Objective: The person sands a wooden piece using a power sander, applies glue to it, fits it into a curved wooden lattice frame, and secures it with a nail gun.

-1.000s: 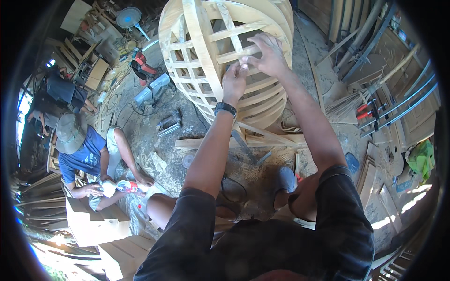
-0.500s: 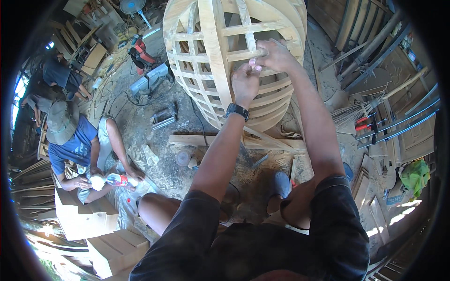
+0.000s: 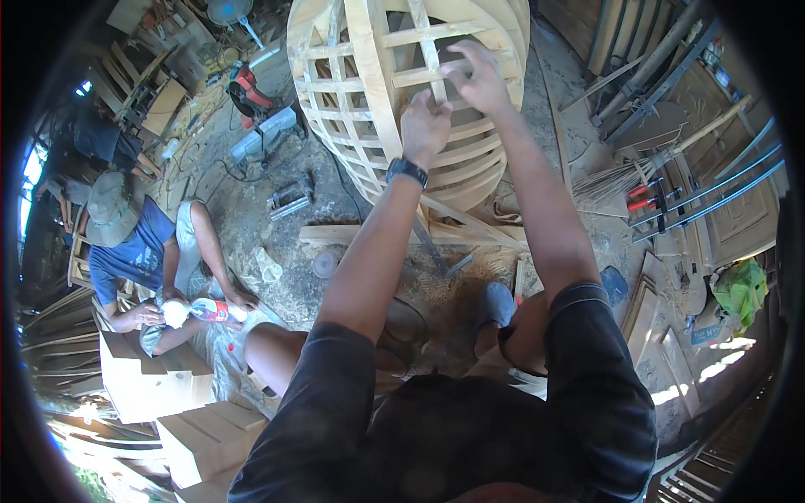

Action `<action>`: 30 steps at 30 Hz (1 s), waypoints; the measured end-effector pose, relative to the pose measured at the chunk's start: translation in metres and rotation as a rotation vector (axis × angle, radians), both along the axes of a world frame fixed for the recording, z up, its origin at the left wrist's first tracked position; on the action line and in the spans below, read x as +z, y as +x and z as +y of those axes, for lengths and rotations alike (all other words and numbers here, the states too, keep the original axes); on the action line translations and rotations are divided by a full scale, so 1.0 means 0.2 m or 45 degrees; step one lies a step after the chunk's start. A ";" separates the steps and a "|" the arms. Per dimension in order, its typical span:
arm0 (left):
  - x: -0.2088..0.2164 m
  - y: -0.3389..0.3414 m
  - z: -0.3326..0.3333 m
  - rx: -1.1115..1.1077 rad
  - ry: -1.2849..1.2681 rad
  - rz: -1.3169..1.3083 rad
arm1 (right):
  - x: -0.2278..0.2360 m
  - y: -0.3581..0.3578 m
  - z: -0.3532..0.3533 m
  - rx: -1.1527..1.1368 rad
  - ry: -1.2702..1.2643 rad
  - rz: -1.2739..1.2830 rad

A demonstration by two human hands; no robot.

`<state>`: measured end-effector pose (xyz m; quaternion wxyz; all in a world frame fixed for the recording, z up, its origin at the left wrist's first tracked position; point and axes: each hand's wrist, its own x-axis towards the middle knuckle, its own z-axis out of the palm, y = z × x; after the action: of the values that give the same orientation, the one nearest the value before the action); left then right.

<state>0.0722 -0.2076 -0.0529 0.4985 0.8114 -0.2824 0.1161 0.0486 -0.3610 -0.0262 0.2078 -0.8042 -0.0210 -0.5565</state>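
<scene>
Head view only. Thin upright slat (image 3: 430,53) on the barrel-shaped wooden frame (image 3: 383,107) was the reference. It ran up and slightly left from the left hand (image 3: 426,127), long axis roughly away from the body, crossing horizontal slats (image 3: 423,76) near its lower part. Left hand was nearer, right at the slat's lower end. Right hand (image 3: 480,80) sat to the right and a bit farther out, so the slat lay left of its fingers.

Left fingers: curled in, thumb and index close together around the slat's lower end. Couldn't confirm a real pinch; the contact was hidden by the hand itself. Right fingers: spread and bent, thumb well apart from index, nothing seen between them. Thumb tip was close to a horizontal slat's right end; couldn't tell if it touched.

Edges: wide upright rib (image 3: 366,59) stood just left of the left hand and limited room that way. Curved slats (image 3: 470,155) bulged below and right, under both wrists. Room I had: the dark lattice gaps around the thin slat, and the side past the frame's right edge, with a long wood strip (image 3: 553,126) on the floor there.
</scene>
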 end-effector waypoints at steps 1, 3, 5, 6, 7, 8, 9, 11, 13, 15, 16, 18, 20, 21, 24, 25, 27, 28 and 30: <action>0.02 -0.02 0.01 -0.054 -0.074 -0.088 | -0.01 0.00 -0.02 -0.039 0.082 -0.245; 0.06 -0.09 0.10 -0.146 -0.204 -0.229 | -0.09 -0.08 -0.03 -0.141 0.225 0.049; 0.16 -0.09 0.15 -0.172 -0.091 -0.268 | -0.15 -0.12 -0.04 0.009 0.301 0.379; 0.19 -0.06 0.17 -0.161 0.008 -0.369 | -0.17 -0.12 -0.02 0.017 0.195 0.366; 0.22 -0.04 0.18 -0.153 0.105 -0.468 | -0.20 -0.13 -0.01 0.022 0.089 0.354; 0.23 0.03 0.19 -0.099 0.238 -0.700 | -0.19 -0.12 0.04 0.042 -0.014 0.325; 0.23 0.05 0.18 -0.031 0.311 -0.806 | -0.18 -0.13 0.05 0.029 -0.001 0.435; 0.21 0.08 0.14 0.108 0.456 -1.017 | -0.16 -0.12 0.08 0.003 0.023 0.656; 0.21 0.10 0.10 0.142 0.507 -0.853 | -0.08 -0.09 0.10 0.073 0.113 0.951; 0.24 0.07 0.01 0.117 0.606 -0.650 | -0.07 -0.08 0.02 0.099 0.134 1.131; 0.28 0.07 -0.03 0.094 0.696 -0.540 | -0.07 -0.07 -0.01 0.112 0.112 1.150; 0.34 0.06 -0.07 -0.007 0.848 -0.398 | -0.09 -0.06 -0.05 0.132 0.079 1.198; 0.41 0.13 -0.06 -0.141 0.968 -0.348 | -0.09 -0.05 -0.05 0.157 0.044 1.240; 0.43 0.19 -0.05 -0.179 0.947 -0.329 | -0.07 -0.04 -0.03 0.168 0.030 1.239; 0.43 0.27 -0.03 -0.273 0.911 -0.251 | -0.06 -0.04 -0.01 0.161 0.001 1.223; 0.42 0.27 -0.04 -0.240 0.877 -0.244 | -0.07 -0.05 0.00 0.138 -0.005 1.201; 0.37 0.26 -0.07 -0.179 0.805 -0.227 | -0.09 -0.06 0.01 0.102 -0.018 1.190; 0.34 0.25 -0.07 -0.165 0.789 -0.245 | -0.10 -0.07 0.02 0.093 -0.025 1.198; 0.33 0.25 -0.07 -0.129 0.745 -0.293 | -0.08 -0.07 0.03 0.085 -0.035 1.195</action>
<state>0.1218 -0.2217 0.0128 0.2139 0.8868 -0.3983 0.0959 0.0343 -0.3552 -0.0420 0.2020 -0.9704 0.0418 -0.1253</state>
